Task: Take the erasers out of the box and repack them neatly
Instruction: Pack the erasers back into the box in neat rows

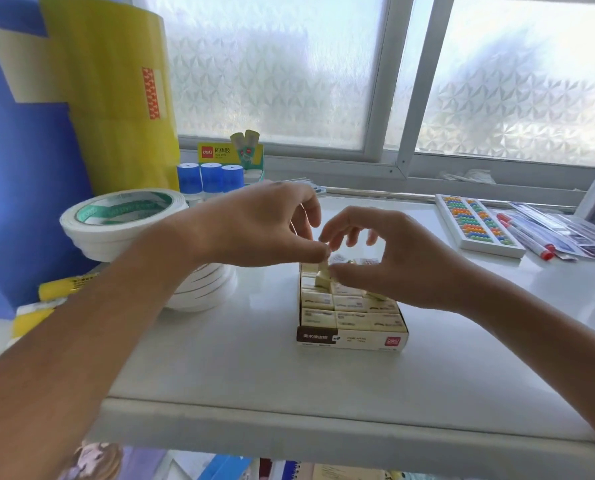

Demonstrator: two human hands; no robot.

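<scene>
An open brown-and-white eraser box (353, 339) sits on the white shelf, filled with rows of several cream erasers (351, 308). One eraser (324, 277) stands tilted above the far left rows. My left hand (265, 225) pinches its top with thumb and forefinger. My right hand (393, 258) touches its right side with its fingertips and covers the far right part of the box. A few loose wrapped erasers (365, 260) lie just behind the box.
Stacked rolls of white tape (123, 220) stand at the left, with blue-capped glue sticks (211, 178) and yellow tape rolls (116, 98) behind. A bead abacus (476, 225) and markers (528, 237) lie at the right. The shelf's front edge (324, 427) is near me.
</scene>
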